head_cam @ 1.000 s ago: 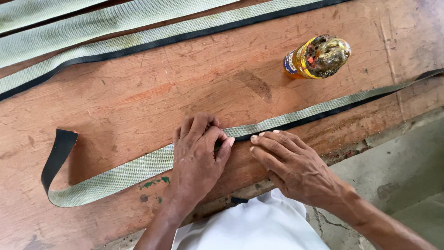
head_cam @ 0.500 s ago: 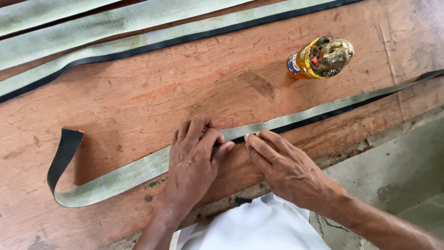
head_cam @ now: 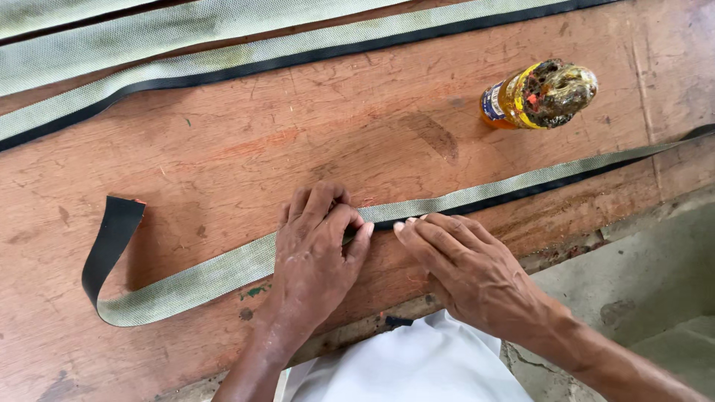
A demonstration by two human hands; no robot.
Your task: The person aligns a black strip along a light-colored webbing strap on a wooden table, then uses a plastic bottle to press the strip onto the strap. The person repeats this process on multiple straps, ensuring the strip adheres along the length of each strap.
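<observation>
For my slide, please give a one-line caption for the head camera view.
Left hand and right hand press a grey-green strap onto a worn wooden table, a glue-crusted bottle behind.

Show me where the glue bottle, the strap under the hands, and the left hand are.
glue bottle [head_cam: 521,100]: head view, on its amber body below the crusted cap.
strap [head_cam: 223,272]: head view, on its grey-green woven face, left of the hands.
left hand [head_cam: 316,253]: head view, on the back of the hand.
</observation>
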